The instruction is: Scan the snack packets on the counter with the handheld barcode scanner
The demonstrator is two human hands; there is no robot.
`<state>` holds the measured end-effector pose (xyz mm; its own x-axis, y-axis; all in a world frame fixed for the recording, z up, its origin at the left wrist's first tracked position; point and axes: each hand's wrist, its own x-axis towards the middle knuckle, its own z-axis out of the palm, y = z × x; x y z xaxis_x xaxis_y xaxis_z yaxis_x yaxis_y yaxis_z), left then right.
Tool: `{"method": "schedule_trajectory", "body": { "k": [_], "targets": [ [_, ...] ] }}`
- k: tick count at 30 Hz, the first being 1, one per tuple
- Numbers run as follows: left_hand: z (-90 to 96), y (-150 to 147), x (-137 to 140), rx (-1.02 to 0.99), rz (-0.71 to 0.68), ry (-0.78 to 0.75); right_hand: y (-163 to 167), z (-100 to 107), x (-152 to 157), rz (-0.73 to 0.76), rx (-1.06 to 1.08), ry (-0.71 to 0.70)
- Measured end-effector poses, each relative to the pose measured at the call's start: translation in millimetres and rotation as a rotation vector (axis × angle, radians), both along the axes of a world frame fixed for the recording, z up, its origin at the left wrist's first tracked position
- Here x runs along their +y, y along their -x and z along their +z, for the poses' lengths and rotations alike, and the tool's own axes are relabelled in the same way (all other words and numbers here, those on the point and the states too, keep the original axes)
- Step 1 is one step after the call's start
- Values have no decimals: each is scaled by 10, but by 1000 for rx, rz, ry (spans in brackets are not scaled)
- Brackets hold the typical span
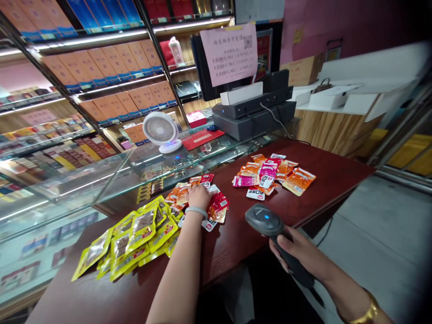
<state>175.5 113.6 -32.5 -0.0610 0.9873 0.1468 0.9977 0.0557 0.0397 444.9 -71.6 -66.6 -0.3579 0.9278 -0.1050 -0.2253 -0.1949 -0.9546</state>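
Observation:
My right hand (299, 249) is wrapped round the handle of a dark grey barcode scanner (265, 220), which has a small blue light on top. My left hand (198, 197) reaches down onto a pile of small orange, red and white snack packets (218, 204). Its fingertips are hidden among them, so I cannot tell whether it grips one. Beside that wrist, larger yellow snack packets (143, 231) with clear windows lie heaped on the dark red table (232, 243). Farther right on the table is a second pile of orange, pink and white packets (266, 175).
Behind the table runs a glass display counter (124, 173) carrying a white fan (161, 130) and a red mat (202, 138). A black cash register (254, 114) and a monitor with a pink paper sign (229, 54) stand there. Boxed goods (111, 63) fill the shelves.

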Motion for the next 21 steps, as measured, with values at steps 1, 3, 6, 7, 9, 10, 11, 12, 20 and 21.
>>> {"method": "schedule_trajectory", "body": {
  "k": [1,3,6,7,9,10,11,12,20,21],
  "targets": [
    [-3,-4,-7,-13,-21,-26,40,15,25,-11,2,2],
    [1,-11,-40,-80,-44,-71,127,41,89,-37,13,9],
    [18,-13,-88,-274,-48,-143,260,53,209,-39,56,12],
    [19,-10,-90,-348,-49,-180,302,50,248,-28,69,4],
    [5,-2,-72,-497,-44,-255,378,35,317,-19,84,-13],
    [-9,2,-53,-565,-38,-279,410,27,344,-27,88,-15],
    [-27,6,-32,-626,-33,-293,439,19,368,-38,92,-13],
    [-48,8,-11,-676,-29,-297,464,13,387,-52,98,-8],
    [-147,14,38,-919,-64,-273,549,18,458,-90,122,13],
    [-150,2,33,-948,-62,-257,553,8,459,-90,125,11]
  ]
}}
